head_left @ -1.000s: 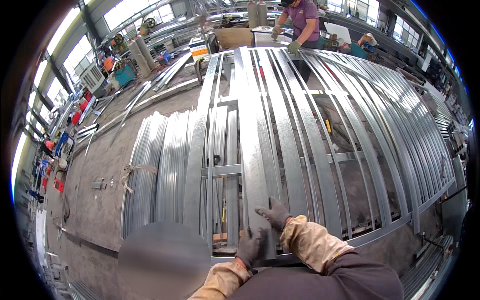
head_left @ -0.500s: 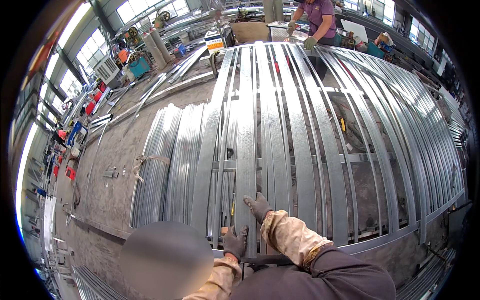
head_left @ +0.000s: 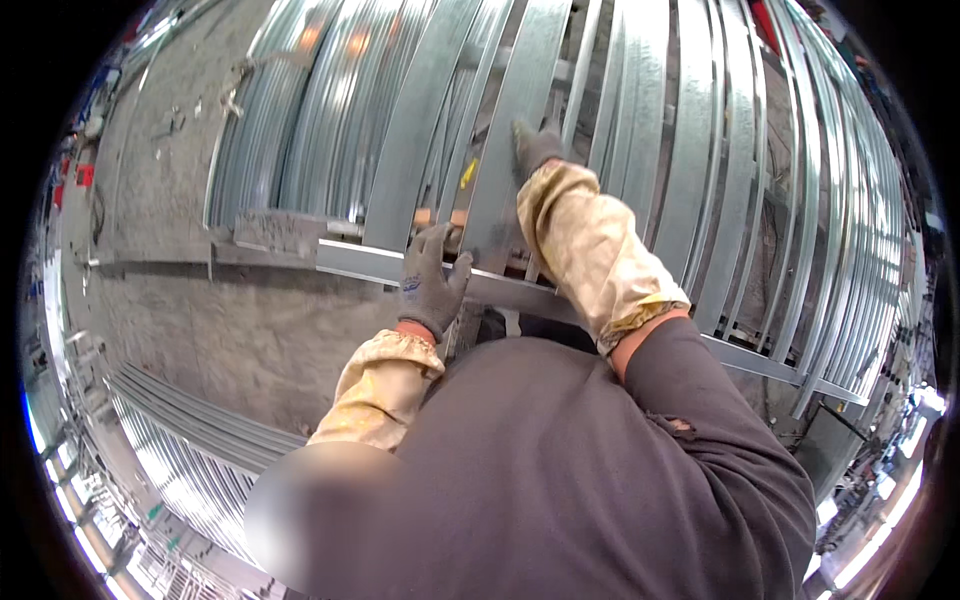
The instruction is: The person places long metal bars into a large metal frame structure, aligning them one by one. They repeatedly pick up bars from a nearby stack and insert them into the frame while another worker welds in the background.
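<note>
On frame edge (head_left: 520,292) — left hand (head_left: 432,285), seemingly gripping

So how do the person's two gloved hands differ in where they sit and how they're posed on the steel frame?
The left hand sits at the near end of the frame, fingers spread over the cross rail; the right hand reaches farther out, laid on a long galvanised stud. The left forearm is bent close to the body; the right is stretched forward. Both wear grey work gloves and tan sleeve covers.
</note>
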Motion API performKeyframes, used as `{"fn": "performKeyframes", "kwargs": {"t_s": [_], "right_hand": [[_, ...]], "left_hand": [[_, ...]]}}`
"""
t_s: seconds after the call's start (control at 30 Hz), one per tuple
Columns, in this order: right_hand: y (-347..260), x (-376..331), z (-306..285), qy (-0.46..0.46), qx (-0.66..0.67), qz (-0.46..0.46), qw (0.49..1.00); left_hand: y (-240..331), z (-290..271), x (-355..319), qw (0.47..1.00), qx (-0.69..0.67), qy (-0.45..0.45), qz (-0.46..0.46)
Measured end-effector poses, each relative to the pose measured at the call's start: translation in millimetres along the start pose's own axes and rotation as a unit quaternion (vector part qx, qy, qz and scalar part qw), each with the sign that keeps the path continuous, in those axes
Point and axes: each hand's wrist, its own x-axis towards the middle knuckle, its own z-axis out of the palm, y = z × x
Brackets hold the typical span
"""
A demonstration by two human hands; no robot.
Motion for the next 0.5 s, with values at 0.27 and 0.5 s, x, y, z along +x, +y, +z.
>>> {"fn": "performKeyframes", "kwargs": {"t_s": [0.27, 0.5], "right_hand": [[-31.3, 18.5, 11.4, 0.17, -0.175, -0.006, 0.97], [-19.9, 32.9, 13.7, 0.117, -0.115, 0.003, 0.986]], "left_hand": [[-40.0, 3.3, -8.3, 0.999, 0.003, -0.001, 0.032], [-59.4, 6.2, -14.8, 0.998, 0.024, -0.028, 0.052]]}}
